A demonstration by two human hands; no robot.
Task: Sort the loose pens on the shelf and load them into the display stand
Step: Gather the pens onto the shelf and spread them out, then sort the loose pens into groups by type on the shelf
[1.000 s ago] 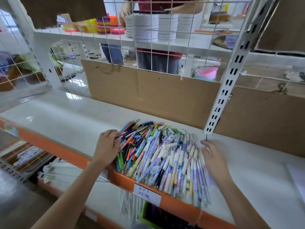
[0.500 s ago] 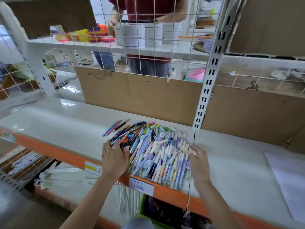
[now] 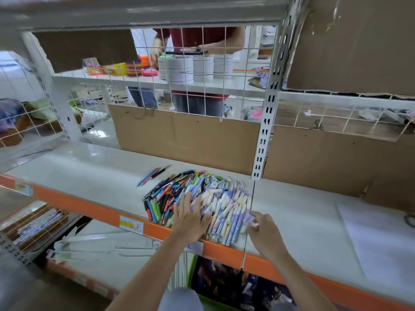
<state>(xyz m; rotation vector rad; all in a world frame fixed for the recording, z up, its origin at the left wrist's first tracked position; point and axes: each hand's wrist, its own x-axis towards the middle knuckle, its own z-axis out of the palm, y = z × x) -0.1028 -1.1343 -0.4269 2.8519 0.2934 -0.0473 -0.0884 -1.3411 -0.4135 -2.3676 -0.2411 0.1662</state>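
bright even light | glare on shelf (image 3: 94,167) | blurred, warped edges

The left hand (image 3: 190,217) lies flat over the middle of the pen pile (image 3: 197,198), hiding the pens beneath its palm and fingers. The right hand (image 3: 265,232) covers the pile's right edge; its fingertips curl at the pastel pens, but whether they form a grip on one cannot be told. Print on the pen barrels is too small to read. The label (image 3: 132,225) on the orange shelf edge (image 3: 89,209) bears handwriting that is not legible. The person (image 3: 202,63) behind the wire grid (image 3: 190,86) is cut off above the chest by the upper shelf (image 3: 134,12), which is blurred. The white sheet (image 3: 381,239) runs past the frame's right edge.
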